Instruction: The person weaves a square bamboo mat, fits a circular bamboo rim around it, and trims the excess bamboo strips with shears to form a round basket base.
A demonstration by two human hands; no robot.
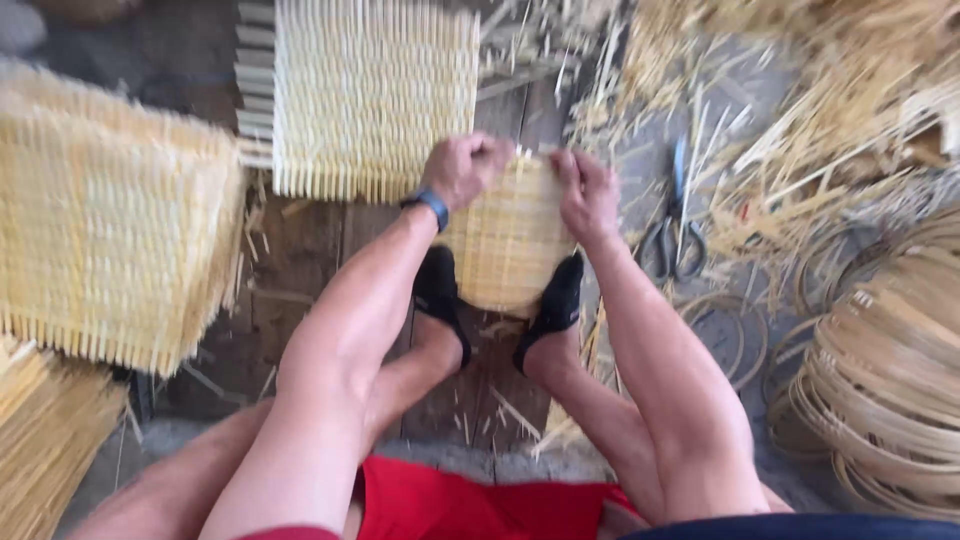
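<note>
Hands, left (pixel 462 168) & right (pixel 588 192), each grip clamped on pale woven bamboo mat (pixel 508 245), rounded lower edge, pinned btwn feet.

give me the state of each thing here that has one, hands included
left hand: closed on the top edge of the round woven mat
right hand: gripping the mat's top edge
round woven mat: propped on edge, lower rim between both feet
scissors: lying on the floor, blades shut
square woven panels: stacked flat
bamboo hoops: piled at the person's right
</note>
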